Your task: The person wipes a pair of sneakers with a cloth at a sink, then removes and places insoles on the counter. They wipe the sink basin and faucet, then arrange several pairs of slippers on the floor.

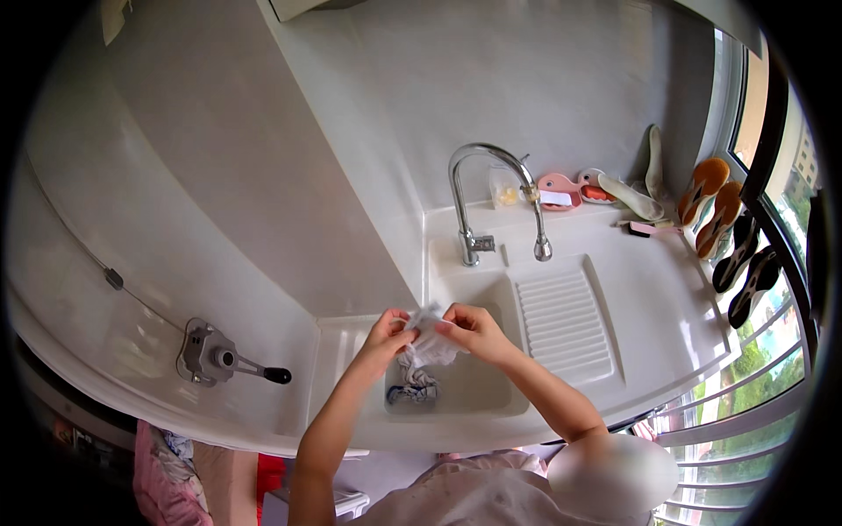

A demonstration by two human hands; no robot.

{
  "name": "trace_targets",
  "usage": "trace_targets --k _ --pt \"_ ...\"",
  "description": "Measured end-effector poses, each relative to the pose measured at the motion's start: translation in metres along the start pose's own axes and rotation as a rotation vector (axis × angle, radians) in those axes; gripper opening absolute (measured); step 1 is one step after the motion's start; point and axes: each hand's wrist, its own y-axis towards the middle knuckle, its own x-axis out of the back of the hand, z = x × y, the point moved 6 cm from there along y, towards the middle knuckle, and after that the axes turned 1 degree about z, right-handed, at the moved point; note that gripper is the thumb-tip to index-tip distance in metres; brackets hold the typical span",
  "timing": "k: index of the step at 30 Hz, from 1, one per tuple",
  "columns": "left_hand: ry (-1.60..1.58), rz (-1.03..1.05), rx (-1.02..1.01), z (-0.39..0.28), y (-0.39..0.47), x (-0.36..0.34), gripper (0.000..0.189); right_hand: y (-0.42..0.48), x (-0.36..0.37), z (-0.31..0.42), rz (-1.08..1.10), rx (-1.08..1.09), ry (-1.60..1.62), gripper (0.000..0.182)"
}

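Over a white sink basin, my left hand and my right hand pinch a thin white wet cloth between their fingers, its lower part hanging between them. Below it, a bunched cloth with dark blue and white parts lies at the basin's left side. A chrome gooseneck faucet rises behind my hands, its spout off to the right of them. The ribbed washboard built into the sink lies right of the basin.
Along the back ledge stand a clear bag, a pink soap dish, red soap, white insoles and a pink-handled brush. Several shoes or slippers lean by the window at right. A crank handle mechanism is fixed at left.
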Motion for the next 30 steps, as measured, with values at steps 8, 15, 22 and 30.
trace_targets --k 8,15,22,30 --pt "0.535 -0.551 -0.522 -0.082 -0.012 0.018 0.030 0.122 0.007 0.069 -0.138 0.368 0.594 0.040" --pt "1.160 -0.968 -0.845 -0.163 0.017 0.026 0.063 0.213 -0.056 0.119 -0.238 0.657 -0.137 0.063" --pt "1.391 -1.032 -0.797 -0.143 0.039 0.045 0.072 0.221 -0.011 -0.172 -0.375 -0.170 -0.015 0.069" --pt "1.454 -1.044 -0.841 -0.136 0.041 0.052 0.071 0.274 -0.029 0.113 -0.105 0.630 0.100 0.063"
